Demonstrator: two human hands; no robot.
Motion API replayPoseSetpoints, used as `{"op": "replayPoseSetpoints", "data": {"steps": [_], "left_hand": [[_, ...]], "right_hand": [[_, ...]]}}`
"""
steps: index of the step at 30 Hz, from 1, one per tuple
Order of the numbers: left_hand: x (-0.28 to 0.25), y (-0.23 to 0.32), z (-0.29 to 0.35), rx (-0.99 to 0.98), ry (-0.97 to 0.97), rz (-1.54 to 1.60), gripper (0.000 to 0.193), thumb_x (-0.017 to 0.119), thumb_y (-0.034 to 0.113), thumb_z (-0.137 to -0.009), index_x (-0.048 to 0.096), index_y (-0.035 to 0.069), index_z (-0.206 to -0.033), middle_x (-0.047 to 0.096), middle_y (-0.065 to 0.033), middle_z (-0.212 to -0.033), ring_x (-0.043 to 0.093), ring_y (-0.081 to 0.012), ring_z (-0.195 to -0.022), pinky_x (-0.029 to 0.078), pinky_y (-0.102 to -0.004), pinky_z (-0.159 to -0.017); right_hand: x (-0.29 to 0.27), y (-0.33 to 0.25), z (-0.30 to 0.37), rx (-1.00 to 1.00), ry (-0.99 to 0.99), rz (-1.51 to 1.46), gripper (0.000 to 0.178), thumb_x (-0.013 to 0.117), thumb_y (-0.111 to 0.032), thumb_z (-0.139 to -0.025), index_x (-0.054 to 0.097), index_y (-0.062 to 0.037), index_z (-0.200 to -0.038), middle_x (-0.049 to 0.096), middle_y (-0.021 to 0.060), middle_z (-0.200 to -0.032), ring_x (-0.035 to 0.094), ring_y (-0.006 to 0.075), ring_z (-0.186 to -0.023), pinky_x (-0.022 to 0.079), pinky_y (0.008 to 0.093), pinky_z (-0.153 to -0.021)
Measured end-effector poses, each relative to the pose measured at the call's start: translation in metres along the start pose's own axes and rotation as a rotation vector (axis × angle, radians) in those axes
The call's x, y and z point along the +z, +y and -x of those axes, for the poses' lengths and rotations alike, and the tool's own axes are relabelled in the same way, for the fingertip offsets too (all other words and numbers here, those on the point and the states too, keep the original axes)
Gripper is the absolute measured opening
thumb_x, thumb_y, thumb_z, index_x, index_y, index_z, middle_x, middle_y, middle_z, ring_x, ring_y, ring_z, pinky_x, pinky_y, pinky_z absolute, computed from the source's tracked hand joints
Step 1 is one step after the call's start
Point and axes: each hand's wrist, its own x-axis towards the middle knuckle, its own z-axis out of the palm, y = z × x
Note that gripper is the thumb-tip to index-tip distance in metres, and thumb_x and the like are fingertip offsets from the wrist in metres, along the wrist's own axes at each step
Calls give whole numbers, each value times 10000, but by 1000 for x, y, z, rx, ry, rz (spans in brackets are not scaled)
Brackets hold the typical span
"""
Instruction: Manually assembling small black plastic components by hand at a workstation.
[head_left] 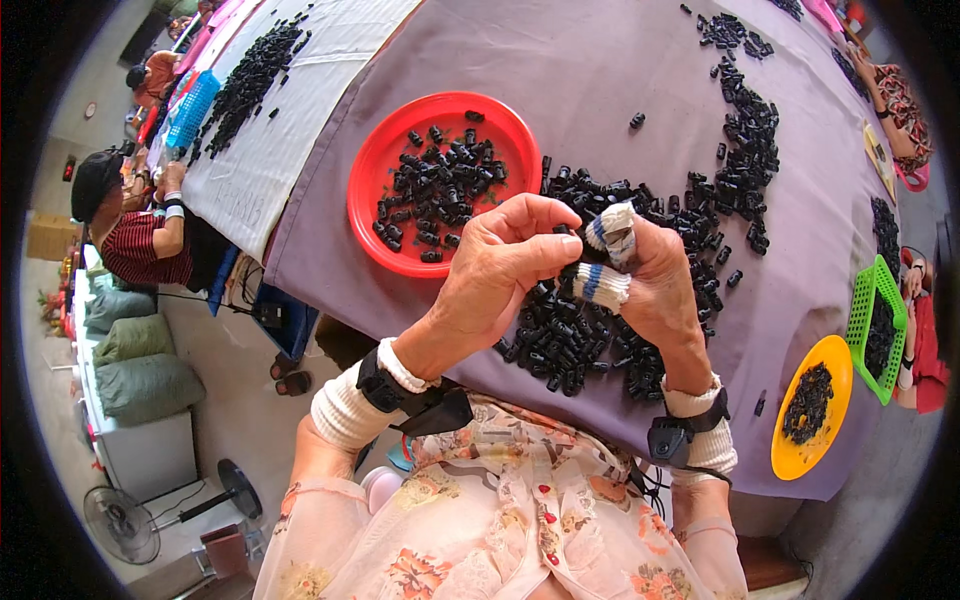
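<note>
My left hand (490, 265) is closed in a pinch, thumb against forefinger, with a small black cylindrical part (563, 230) at its fingertips. Close against it, my right hand (660, 285) is curled, white and blue striped cloth covers (602, 286) on its thumb and a finger. What those covered fingers grip is mostly hidden; something dark shows between them. Under and around both hands lies a large pile of small black parts (570, 345) on the purple-grey cloth. Just left of the pile, a red round tray (375, 150) holds many more such parts.
A yellow plate (835, 420) with black bits and a green basket (862, 310) stand at the right edge. Black parts trail toward the far right (745, 140). At left, a person in a striped shirt (150, 245) works beside a white-covered table (310, 75).
</note>
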Motion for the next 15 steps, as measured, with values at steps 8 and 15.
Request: {"op": "replayPoseSetpoints", "data": {"steps": [8,15], "left_hand": [[-4,-2,-1,-80,77,88,154,549,68,-861,578,15,-1002,608,-40,-888,577,-90,-812,472,-231,-754],[-7,2,5,-7,7,83,198,550,68,-866,553,-6,-1049,618,-73,-929,611,-127,-823,511,-270,-744]], "right_hand": [[-1,4,0,-15,10,101,256,738,-66,-653,553,-28,-826,526,-8,-629,443,52,-547,390,209,-501],[-4,9,2,35,-10,4,208,702,-46,-688,564,-32,-843,518,-31,-628,440,39,-545,382,200,-499]]}}
